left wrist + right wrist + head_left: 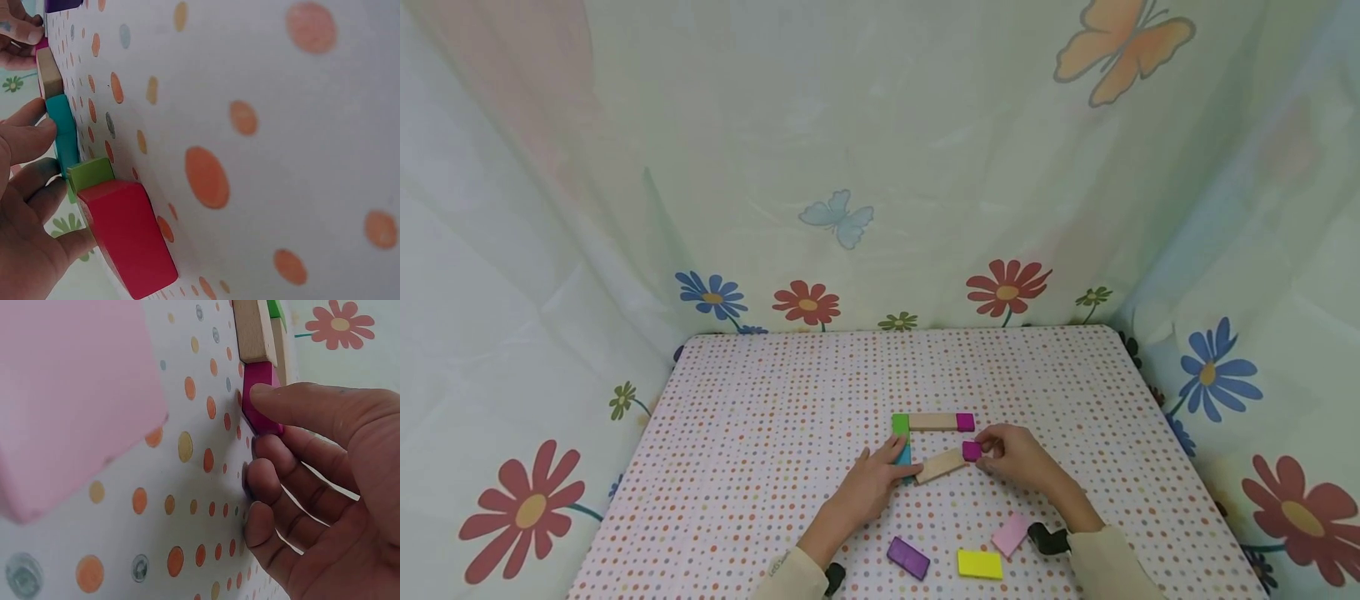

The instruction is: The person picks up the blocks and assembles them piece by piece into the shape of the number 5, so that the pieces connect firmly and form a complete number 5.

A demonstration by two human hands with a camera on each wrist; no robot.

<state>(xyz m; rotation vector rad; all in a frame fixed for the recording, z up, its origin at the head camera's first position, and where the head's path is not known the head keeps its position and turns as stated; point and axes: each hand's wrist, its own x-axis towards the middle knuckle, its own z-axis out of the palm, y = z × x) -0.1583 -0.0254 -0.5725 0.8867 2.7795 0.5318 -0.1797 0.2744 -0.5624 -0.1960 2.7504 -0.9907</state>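
Observation:
In the head view my left hand (867, 485) reaches its fingertips onto a blue block (903, 455) lined up with a green block (900, 422); its thumb lies by the near end of a slanted plain wooden block (942, 465). A red block (128, 237) stands close beside that hand in the left wrist view. My right hand (1018, 457) pinches a magenta block (258, 394) between thumb and fingers, at the wooden block's right end. Farther back, another wooden block (932, 422) runs from the green block to a second magenta block (966, 422).
Nearer me lie a purple block (908, 557), a yellow block (980, 564) and a pink block (1011, 534) beside my right wrist. The dotted tabletop (737, 417) is enclosed by a flowered curtain (910, 167) at the back and both sides.

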